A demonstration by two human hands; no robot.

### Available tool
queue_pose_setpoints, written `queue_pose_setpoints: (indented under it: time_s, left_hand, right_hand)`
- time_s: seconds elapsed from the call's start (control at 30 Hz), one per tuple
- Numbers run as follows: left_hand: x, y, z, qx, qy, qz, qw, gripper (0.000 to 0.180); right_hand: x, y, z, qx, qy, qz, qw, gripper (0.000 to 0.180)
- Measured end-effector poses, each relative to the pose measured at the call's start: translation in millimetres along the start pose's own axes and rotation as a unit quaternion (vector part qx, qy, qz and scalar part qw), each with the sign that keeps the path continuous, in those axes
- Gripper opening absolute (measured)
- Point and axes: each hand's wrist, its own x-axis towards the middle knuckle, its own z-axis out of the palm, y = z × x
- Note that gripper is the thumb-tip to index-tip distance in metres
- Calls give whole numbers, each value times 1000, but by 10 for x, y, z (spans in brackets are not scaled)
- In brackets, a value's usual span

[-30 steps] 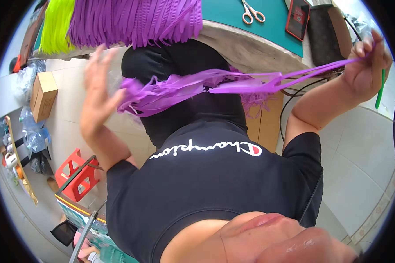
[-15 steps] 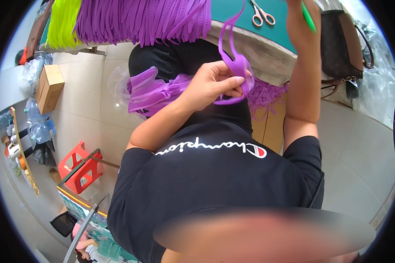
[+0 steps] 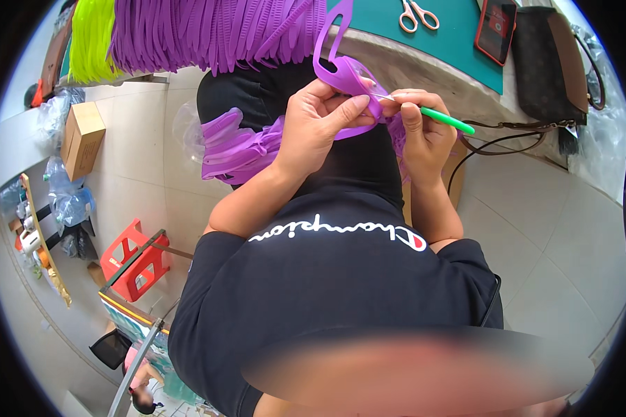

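My left hand [image 3: 320, 121] grips a purple plastic strip piece [image 3: 341, 69] with cut-out holes, held just below the table edge. My right hand [image 3: 421, 128] pinches a thin tool with a green handle [image 3: 446, 120], its metal tip touching the purple piece between my thumbs. More loose purple strips [image 3: 236, 146] lie bunched on my lap, to the left of my left hand. A thick fringe of purple strips [image 3: 215, 31] hangs over the table edge above my hands.
A teal mat [image 3: 452, 35] on the table holds scissors [image 3: 417, 14] and a red-cased phone [image 3: 497, 31]; a dark bag [image 3: 553, 62] sits right. Neon yellow strips [image 3: 90, 35] hang left. A cardboard box [image 3: 81, 139] and red stool [image 3: 135, 260] stand on the tiled floor.
My hands, spread wide a second ago with strips stretched between them, have come together. The right hand dropped from above the table and now sets the green tool against the purple piece.
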Motion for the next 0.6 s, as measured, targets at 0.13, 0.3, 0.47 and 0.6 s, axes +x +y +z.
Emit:
queue_pose_setpoints:
  time_s: [0.13,0.3,0.47,0.6]
  left_hand:
    - [4,-11,2,8,14,12,1000,26]
    - [8,-24,3,16,12,31,999,25]
    - [-44,36,-19,89,6,0,996,25]
    - [-128,291,-302,10,-88,-147,985,35]
  right_hand:
    - [5,16,-3,19,5,8,1000,16]
    - [34,15,-30,14,-8,-4,1000,14]
    - [116,92,-152,-318,-19,-220,922,9]
    - [237,198,-463,-286,140,-174,932,11]
